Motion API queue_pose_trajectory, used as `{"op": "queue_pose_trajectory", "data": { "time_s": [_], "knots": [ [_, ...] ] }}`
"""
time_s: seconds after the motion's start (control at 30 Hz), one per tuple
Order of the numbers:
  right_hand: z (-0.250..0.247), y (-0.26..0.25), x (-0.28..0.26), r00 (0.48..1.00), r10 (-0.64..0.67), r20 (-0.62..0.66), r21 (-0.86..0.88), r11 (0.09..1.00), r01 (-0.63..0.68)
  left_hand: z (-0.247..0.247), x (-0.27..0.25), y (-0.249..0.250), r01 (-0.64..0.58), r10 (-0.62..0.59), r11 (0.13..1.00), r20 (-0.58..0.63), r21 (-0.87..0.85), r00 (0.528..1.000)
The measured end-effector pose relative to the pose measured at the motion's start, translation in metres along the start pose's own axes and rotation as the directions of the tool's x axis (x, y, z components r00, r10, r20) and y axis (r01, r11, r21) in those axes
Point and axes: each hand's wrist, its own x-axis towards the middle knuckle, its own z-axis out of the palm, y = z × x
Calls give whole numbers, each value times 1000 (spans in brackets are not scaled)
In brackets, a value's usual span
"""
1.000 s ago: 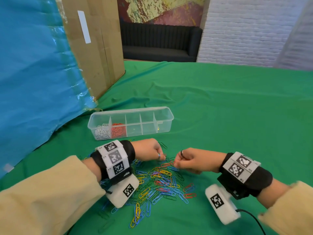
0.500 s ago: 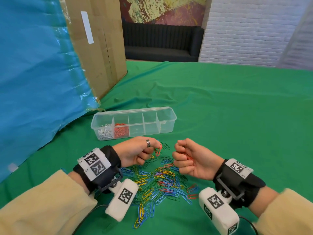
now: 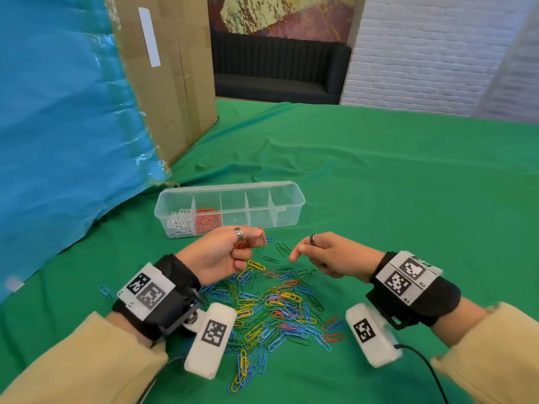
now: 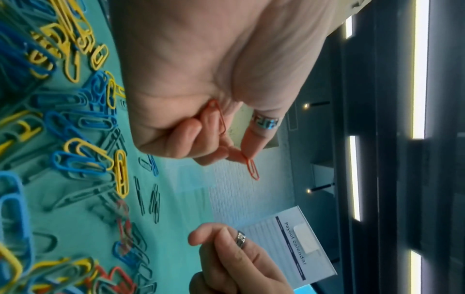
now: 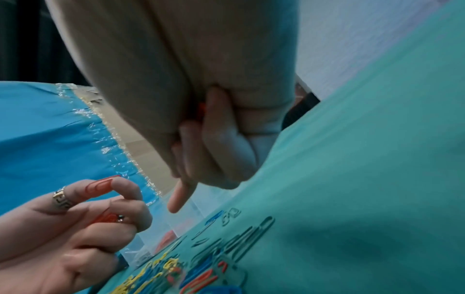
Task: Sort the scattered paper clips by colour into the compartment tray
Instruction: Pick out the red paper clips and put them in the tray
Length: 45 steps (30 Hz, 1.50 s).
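A clear compartment tray (image 3: 288, 209) lies on the green cloth, with white clips (image 3: 178, 225) in its leftmost cell and red clips (image 3: 207, 221) in the second. A mixed pile of paper clips (image 3: 277, 304) lies between my wrists. My left hand (image 3: 258, 236) hovers just in front of the tray. It pinches a red clip (image 3: 264, 239) (image 4: 253, 171) at the fingertips and holds more red clips (image 4: 219, 117) in its curled fingers. My right hand (image 3: 309, 252) is palm down with the index finger out. Its other fingers curl round something red (image 5: 201, 111).
A large cardboard box (image 3: 172, 68) and a blue plastic sheet (image 3: 58, 141) rise at the left, close behind the tray. A few green clips (image 3: 281, 249) lie loose between my hands. The green cloth (image 3: 408, 199) stretches far to the right and back.
Both hands have lifted off the pile with red clips. My left hand turned palm up near the tray. My right hand rolled from a fist to palm down and put out its index finger.
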Motion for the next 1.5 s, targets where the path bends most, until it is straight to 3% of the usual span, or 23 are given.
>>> {"op": "queue_pose_trajectory", "data": {
  "time_s": [0.2,0.4,0.6,0.67,0.8,0.9,0.97,1.03,1.1,1.13,1.2,1.37,1.5],
  "knots": [
    [0,-10,6,990,-139,-40,-367,923,115,-10,4,-7,57,-35,954,78,-293,996],
    [5,-17,17,994,-97,57,-568,816,112,-22,9,-14,44,83,869,232,-492,969],
    [25,-23,34,995,-34,97,-708,700,93,-28,7,-10,43,90,805,192,-592,977],
    [28,-26,37,993,-24,112,-706,701,96,-29,5,-9,29,51,808,119,-588,992],
    [29,-31,36,990,-13,142,-686,720,108,-28,5,-10,52,-1,821,89,-569,996],
    [26,-34,30,989,-57,134,-610,782,127,-22,1,-9,-40,27,951,-46,-308,999],
    [23,-36,25,988,-95,121,-510,848,144,-14,-7,-4,-107,119,988,-106,111,987],
    [21,-38,19,984,-123,130,-400,902,165,-8,-15,2,-136,198,825,-56,548,978],
    [21,-40,14,979,-143,148,-318,930,184,-7,-20,5,-190,233,550,69,813,970],
    [21,-40,12,977,-148,155,-281,941,188,-7,-23,7,-212,236,443,115,871,965],
    [22,-41,8,979,-138,153,-198,966,167,-7,-26,12,-242,260,341,156,908,953],
    [25,-36,3,988,-67,141,24,998,64,-3,-29,16,-276,330,320,167,906,929],
    [26,-32,-2,984,-106,141,66,993,97,2,-31,14,-304,426,402,118,864,897]
  ]
}}
